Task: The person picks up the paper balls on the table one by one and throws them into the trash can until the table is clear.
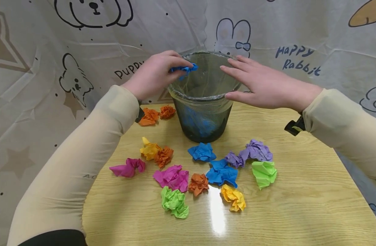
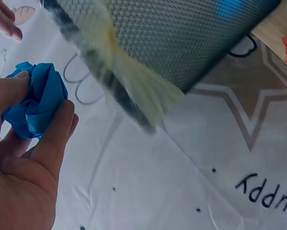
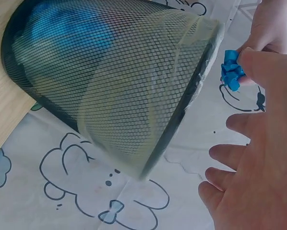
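Between thumb and fingers, my left hand [image 1: 160,71] pinches a crumpled blue paper ball [image 2: 35,98] over the left side of the bin's mouth. The bin [image 1: 203,116] is dark mesh with a clear liner folded over its rim, and blue paper shows through its lower wall. On the opposite side, my right hand [image 1: 258,77] holds nothing; its fingers are spread and extended near the right rim. In the right wrist view the right hand [image 3: 258,153] appears apart from the rim. Whether its fingertips touch the liner is unclear in the head view.
On the wooden table [image 1: 298,212] in front of the bin lie several crumpled papers: blue [image 1: 222,172], purple [image 1: 257,150], green [image 1: 174,201], pink [image 1: 172,177], orange [image 1: 198,183] and yellow [image 1: 233,197]. Two orange balls [image 1: 149,117] sit left of the bin. A printed cloth [image 1: 182,27] hangs behind.
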Motion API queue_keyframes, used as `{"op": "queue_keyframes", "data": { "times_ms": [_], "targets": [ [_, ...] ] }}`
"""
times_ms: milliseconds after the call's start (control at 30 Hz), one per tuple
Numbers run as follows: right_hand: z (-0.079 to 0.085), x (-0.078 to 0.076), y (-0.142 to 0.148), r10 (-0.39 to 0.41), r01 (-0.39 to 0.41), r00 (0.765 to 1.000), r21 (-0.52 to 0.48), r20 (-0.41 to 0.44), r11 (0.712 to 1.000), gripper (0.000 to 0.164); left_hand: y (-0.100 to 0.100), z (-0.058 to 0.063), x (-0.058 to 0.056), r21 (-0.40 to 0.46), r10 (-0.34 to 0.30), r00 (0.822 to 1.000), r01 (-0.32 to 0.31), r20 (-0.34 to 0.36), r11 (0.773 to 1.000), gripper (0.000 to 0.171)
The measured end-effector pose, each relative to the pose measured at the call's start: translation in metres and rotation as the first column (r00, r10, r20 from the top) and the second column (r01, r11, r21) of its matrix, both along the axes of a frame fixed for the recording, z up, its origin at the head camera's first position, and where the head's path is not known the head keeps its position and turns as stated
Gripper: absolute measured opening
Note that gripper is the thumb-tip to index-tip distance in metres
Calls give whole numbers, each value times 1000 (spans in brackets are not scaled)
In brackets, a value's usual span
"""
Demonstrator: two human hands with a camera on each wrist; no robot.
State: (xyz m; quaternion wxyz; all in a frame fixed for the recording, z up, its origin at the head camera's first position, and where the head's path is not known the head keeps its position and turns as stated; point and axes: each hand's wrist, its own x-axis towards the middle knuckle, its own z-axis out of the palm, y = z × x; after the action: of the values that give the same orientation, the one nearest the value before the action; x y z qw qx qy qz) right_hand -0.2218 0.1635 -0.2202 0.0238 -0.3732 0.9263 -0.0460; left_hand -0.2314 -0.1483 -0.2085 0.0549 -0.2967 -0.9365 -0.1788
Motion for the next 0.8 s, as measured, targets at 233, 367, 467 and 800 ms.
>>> {"op": "queue_keyframes", "data": {
  "times_ms": [233,367,467,800],
  "targets": [
    [-4,4,11,-7,7,1000,-13,0,1000,80,21,-10,-9,-56,-90,996,90,12,994,32],
    [-6,6,13,-6,6,1000,-13,-5,1000,80,27,-14,-12,-92,-116,993,119,35,989,32],
    [-7,7,14,1,-1,1000,-5,-5,1000,80,28,-15,-12,-125,-115,992,120,46,985,32],
    [-9,8,12,0,0,1000,13,3,1000,80,27,-14,-7,-197,-48,997,60,64,979,47]
  ]
}}
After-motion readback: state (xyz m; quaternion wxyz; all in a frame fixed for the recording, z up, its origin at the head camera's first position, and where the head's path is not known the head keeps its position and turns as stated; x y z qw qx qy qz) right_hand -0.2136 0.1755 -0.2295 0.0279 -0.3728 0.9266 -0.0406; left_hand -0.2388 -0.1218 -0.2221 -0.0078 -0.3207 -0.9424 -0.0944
